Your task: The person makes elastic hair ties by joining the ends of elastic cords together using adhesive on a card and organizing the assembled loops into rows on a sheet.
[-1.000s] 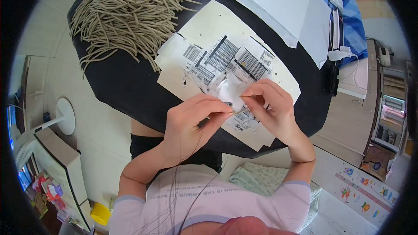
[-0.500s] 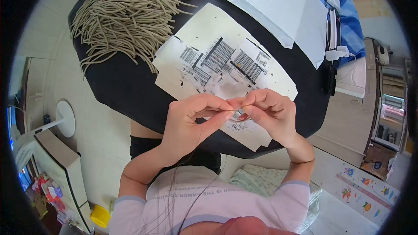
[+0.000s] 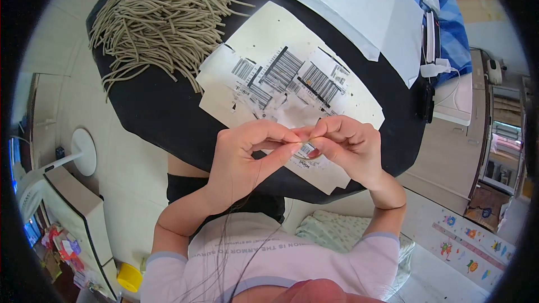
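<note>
My left hand (image 3: 247, 154) and my right hand (image 3: 352, 148) meet fingertip to fingertip over the lower part of a cream cardboard sheet (image 3: 351, 112) with barcode labels. Each pinches a thin tan cord (image 3: 309, 159), which curves in a small loop below the fingertips. The place where its ends meet is hidden by my fingers. A large heap of tan cords (image 3: 163, 22) lies at the upper left of the black table (image 3: 151, 112), close to the cardboard's left corner.
White plastic bags (image 3: 359, 11) cover the table's back right. A white plug with a cable (image 3: 437, 68) and a black object (image 3: 428, 102) are at the right edge. A white round stand (image 3: 84, 152) is on the floor at left, with a yellow container (image 3: 129, 277) below it.
My hands have come together at the fingertips, and the cord between them has gone from nearly straight to a curved loop. Over the last half second they have hardly moved.
</note>
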Demonstrator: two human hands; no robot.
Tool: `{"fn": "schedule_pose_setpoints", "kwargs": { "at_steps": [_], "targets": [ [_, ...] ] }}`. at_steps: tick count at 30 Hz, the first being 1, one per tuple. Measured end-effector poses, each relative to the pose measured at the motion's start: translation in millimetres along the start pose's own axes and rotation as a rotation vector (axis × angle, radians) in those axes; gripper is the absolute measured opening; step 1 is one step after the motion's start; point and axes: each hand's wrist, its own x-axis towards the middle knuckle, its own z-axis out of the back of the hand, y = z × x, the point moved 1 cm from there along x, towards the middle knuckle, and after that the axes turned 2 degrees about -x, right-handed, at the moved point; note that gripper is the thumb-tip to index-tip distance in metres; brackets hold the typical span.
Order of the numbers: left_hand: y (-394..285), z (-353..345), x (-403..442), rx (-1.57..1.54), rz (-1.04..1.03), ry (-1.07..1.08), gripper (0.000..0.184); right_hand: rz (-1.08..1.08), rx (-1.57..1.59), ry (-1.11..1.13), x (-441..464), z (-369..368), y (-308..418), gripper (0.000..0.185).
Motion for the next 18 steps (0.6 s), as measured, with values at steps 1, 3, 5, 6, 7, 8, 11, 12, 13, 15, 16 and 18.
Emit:
{"fn": "schedule_pose_setpoints", "kwargs": {
  "at_steps": [1, 3, 5, 6, 7, 8, 11, 12, 13, 15, 16, 18],
  "targets": [
    [0.2, 0.2, 0.3, 0.005, -0.005, 0.003, 0.009, 0.004, 0.002, 0.000, 0.2, -0.2, 0.2, 0.015],
    [-0.5, 0.2, 0.6, 0.011, -0.005, 0.008, 0.010, 0.014, 0.004, 0.000, 0.4, -0.4, 1.0, 0.015],
    [-2.9, 0.3, 0.6, 0.016, 0.007, 0.010, 0.010, 0.019, 0.009, 0.005, 0.4, 0.0, 0.4, 0.015],
    [-2.6, 0.3, 0.7, 0.011, 0.001, 0.011, 0.010, 0.021, 0.012, 0.007, 0.4, 0.1, 0.2, 0.015],
    [-2.1, 0.2, 0.7, 0.006, -0.004, 0.011, 0.010, 0.024, 0.001, 0.000, 0.8, -0.3, 1.0, 0.013],
    [-1.7, 0.1, 0.8, 0.001, -0.010, 0.012, 0.010, 0.026, -0.011, -0.007, 1.6, -0.9, 2.4, 0.011],
    [-1.3, -0.1, 0.4, -0.006, 0.005, 0.013, 0.011, 0.021, -0.005, 0.001, 0.9, -1.5, 2.8, 0.013],
    [-1.1, 0.0, 0.5, 0.000, -0.003, 0.015, 0.011, 0.017, 0.004, 0.009, 0.3, -1.8, 2.6, 0.014],
    [-0.7, 0.3, 0.8, 0.006, -0.010, 0.018, 0.011, 0.014, -0.005, 0.001, 0.0, -2.1, 2.4, 0.014],
    [-1.0, 0.2, 0.6, 0.005, -0.010, 0.016, 0.012, 0.005, -0.023, -0.013, -0.6, -3.3, 2.0, 0.014],
    [-2.1, 0.0, 0.4, -0.001, -0.004, 0.012, 0.012, 0.018, -0.028, -0.014, -0.9, -4.0, 1.1, 0.015],
    [-2.2, -0.3, 0.0, -0.007, -0.011, 0.000, 0.012, 0.043, -0.037, -0.015, -1.5, -5.7, -1.6, 0.016]
  ]
}}
